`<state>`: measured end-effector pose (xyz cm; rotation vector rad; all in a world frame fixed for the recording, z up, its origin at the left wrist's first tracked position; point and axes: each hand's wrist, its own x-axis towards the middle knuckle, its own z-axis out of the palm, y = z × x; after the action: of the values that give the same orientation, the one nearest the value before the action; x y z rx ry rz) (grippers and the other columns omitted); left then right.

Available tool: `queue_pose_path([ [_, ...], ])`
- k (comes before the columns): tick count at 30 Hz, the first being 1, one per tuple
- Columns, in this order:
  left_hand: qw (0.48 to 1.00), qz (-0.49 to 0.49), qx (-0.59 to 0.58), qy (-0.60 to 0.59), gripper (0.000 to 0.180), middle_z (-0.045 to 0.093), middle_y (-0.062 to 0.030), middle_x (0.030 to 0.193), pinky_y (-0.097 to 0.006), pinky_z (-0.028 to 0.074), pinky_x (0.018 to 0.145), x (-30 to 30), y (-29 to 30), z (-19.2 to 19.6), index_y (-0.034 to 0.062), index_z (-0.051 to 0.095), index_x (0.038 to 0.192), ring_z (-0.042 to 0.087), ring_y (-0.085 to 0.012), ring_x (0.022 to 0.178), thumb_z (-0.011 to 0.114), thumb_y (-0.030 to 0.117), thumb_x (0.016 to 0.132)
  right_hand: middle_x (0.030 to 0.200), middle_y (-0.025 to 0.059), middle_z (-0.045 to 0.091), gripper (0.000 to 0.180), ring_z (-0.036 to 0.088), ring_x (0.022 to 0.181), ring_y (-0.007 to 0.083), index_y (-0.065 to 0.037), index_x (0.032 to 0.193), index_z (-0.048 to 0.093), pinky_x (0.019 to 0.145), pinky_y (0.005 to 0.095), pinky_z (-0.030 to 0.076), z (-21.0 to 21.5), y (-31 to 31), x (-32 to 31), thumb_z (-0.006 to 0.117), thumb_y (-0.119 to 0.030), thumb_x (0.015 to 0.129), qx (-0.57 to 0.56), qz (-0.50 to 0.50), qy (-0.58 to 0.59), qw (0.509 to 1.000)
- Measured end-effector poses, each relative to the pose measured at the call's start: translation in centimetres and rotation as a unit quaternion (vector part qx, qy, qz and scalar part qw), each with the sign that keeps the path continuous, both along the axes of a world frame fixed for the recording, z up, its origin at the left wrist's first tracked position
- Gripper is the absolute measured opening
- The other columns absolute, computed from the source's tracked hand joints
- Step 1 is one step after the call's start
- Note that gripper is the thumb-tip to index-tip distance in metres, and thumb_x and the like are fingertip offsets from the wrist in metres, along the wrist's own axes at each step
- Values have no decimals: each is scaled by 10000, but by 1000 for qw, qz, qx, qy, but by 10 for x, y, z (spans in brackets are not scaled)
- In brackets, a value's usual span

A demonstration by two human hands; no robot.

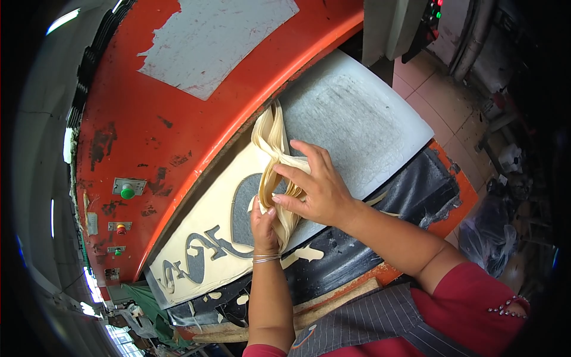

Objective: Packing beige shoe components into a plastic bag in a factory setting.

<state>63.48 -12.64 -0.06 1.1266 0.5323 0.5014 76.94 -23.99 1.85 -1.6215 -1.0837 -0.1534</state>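
A stack of thin, cream-coloured sheets [272, 129], bunched and folded back in wavy layers, stands up from the work surface in front of me. My left hand [265, 229] is closed around its lower part, thumb and fingertips at the layers' edges. With fingers spread, my right hand [316, 189] touches the layers from the right side. Under and left of the bunch lies a flat cream sheet [196, 271] with curved cut-outs, through which a grey surface shows. What the layers look like behind my hands is hidden.
A large orange-red machine body [178, 137] with a green button [127, 191] rises at the left. The worn pale-grey board [357, 119] extends to the right. Cream scraps [309, 253] lie on the black strip [351, 250] nearer me. A clear plastic bag [488, 238] sits at far right.
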Motion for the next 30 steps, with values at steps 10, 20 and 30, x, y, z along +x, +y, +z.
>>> queue_pose_path([
  [10, 1000, -1, 1, -2, 508, 507, -85, 1072, -291, 424, 850, 0, -7, 1, 11, 372, 1213, 521, -166, 959, 548, 135, 753, 1214, 209, 351, 460, 372, 1104, 378, -122, 1122, 546, 929, 449, 342, -1, -4, -1, 651, -343, 733, 0, -4, -6, 1000],
  [20, 988, -25, 119, 91, 311, 530, -35, 928, -265, 442, 762, -14, 11, -5, 68, 507, 1056, 527, -111, 858, 578, 56, 753, 1227, 225, 380, 523, 391, 1107, 368, -88, 1141, 531, 939, 445, 316, 39, 3, 2, 674, -351, 712, 63, 12, -30, 997],
  [30, 810, -24, 572, 126, 460, 547, -181, 888, -414, 380, 800, -5, -57, 8, 12, 533, 945, 498, -367, 839, 643, 345, 648, 1208, 183, 462, 440, 425, 1139, 286, 29, 1152, 481, 985, 378, 283, 84, -10, -70, 534, -264, 829, 70, 167, -71, 981],
])
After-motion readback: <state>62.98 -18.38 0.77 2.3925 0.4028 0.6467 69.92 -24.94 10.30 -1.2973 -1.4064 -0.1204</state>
